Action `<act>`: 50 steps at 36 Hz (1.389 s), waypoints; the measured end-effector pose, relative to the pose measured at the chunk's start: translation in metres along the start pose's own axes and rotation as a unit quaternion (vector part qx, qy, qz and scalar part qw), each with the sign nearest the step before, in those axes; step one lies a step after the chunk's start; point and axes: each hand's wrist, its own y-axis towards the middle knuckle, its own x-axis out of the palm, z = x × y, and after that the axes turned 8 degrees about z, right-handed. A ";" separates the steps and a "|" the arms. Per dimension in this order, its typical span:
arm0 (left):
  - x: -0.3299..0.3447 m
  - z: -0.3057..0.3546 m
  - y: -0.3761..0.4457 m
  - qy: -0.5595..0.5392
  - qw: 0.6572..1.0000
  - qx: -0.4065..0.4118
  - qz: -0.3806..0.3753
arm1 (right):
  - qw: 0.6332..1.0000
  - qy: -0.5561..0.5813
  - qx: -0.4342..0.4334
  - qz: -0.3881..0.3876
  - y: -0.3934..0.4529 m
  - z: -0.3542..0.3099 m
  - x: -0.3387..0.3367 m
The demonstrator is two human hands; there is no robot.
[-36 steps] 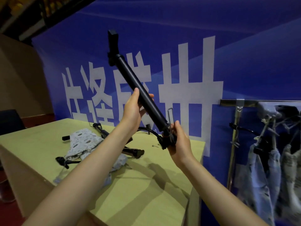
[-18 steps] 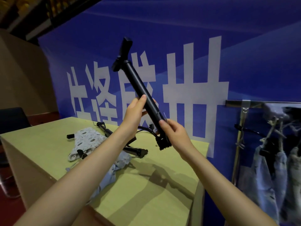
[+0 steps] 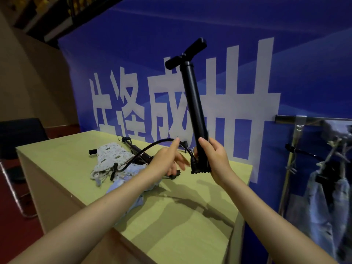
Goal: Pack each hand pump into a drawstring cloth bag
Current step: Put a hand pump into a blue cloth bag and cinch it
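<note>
1 pump [image 3: 194, 103] upright in right hand [image 3: 215, 157] — 2 bags [image 3: 112, 159] on table [image 3: 181, 216]

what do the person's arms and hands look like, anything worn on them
Both forearms are bare as far as the frame shows: no sleeves, gloves, watch or bracelet in view. The left hand and right hand show no rings on the visible fingers, and the nails look short and unpainted. No markings are visible.

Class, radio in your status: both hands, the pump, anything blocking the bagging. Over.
Right hand grips black pump low, near upright. Left hand open at its hose. Pump unbagged; patterned bag on table, second pump beside it.
</note>
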 end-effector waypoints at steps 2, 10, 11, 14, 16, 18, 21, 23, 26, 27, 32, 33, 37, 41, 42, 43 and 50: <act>-0.004 0.000 0.007 -0.129 0.989 -0.068 0.029 | 1.000 0.016 -0.001 -0.007 -0.001 -0.002 0.000; -0.018 0.040 0.040 -0.388 0.915 0.023 0.114 | 0.996 -0.012 0.034 -0.087 -0.007 0.006 -0.004; -0.019 0.045 0.045 -0.427 0.897 0.013 0.117 | 0.994 -0.019 0.040 -0.096 -0.009 0.009 -0.006; -0.030 0.054 0.061 -0.504 0.851 -0.023 0.146 | 0.989 -0.050 0.054 -0.127 -0.015 0.021 -0.016; -0.037 0.055 0.064 -0.523 0.837 -0.041 0.151 | 0.986 -0.069 0.061 -0.140 -0.021 0.031 -0.022; -0.039 0.053 0.064 -0.538 0.829 -0.054 0.144 | 0.985 -0.073 0.072 -0.141 -0.024 0.036 -0.028; -0.031 0.049 0.060 -0.531 0.834 -0.070 0.133 | 0.981 -0.055 0.111 -0.147 -0.025 0.036 -0.034; -0.023 0.048 0.057 -0.505 0.848 -0.072 0.143 | 0.977 -0.052 0.131 -0.158 -0.024 0.034 -0.032; -0.012 0.047 0.060 -0.457 0.871 -0.067 0.170 | 0.975 -0.052 0.133 -0.172 -0.023 0.029 -0.024; -0.009 0.047 0.060 -0.450 0.873 -0.065 0.174 | 0.975 -0.050 0.134 -0.173 -0.023 0.027 -0.020; -0.005 0.048 0.059 -0.397 0.899 -0.050 0.179 | 0.984 -0.055 0.085 -0.143 -0.022 0.019 -0.006; -0.008 0.046 0.060 -0.371 0.910 -0.043 0.181 | 0.986 -0.049 0.076 -0.141 -0.023 0.019 -0.006; -0.026 0.037 0.065 -0.199 0.959 0.011 0.200 | 0.986 -0.010 0.080 -0.146 -0.025 0.022 -0.010; -0.038 0.030 0.064 -0.137 0.958 0.049 0.248 | 0.987 0.030 0.107 -0.118 -0.020 0.027 -0.012; -0.041 0.029 0.065 -0.112 0.958 0.057 0.257 | 0.987 0.037 0.113 -0.112 -0.019 0.027 -0.013; -0.043 0.029 0.066 -0.094 0.959 0.063 0.260 | 0.986 0.042 0.120 -0.107 -0.018 0.028 -0.013; -0.068 0.040 0.071 -0.112 0.973 0.019 0.200 | 0.982 -0.015 0.109 -0.154 -0.023 0.024 -0.016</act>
